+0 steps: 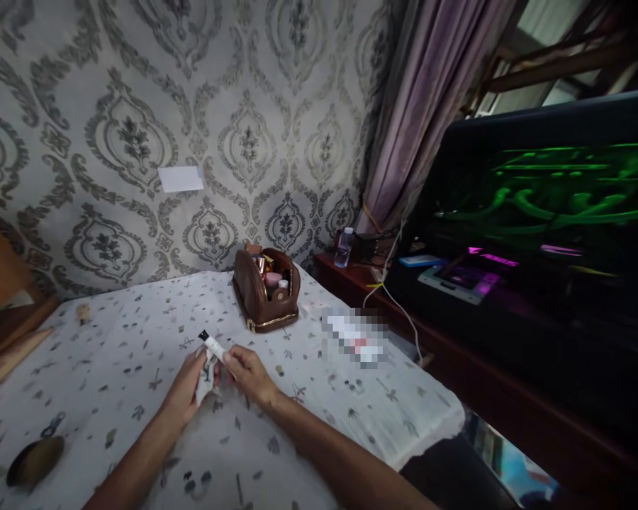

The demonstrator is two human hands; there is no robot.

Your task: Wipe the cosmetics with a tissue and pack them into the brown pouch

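A white tube with a black cap points up and to the left between my hands, above the patterned white tablecloth. My right hand is closed around the tube's lower end. In my left hand is a crumpled white cloth with dark marks, close against the tube; whether it is cloth or tissue is hard to tell. Beyond my hands stands a brown cosmetic bag, unzipped. Inside it are several small containers, among them a pink round one.
To the right, a dark red desk bears a clear bottle, a white cable and a large black case lit green inside. A blurred-out item lies on the cloth. A dark round object is at lower left.
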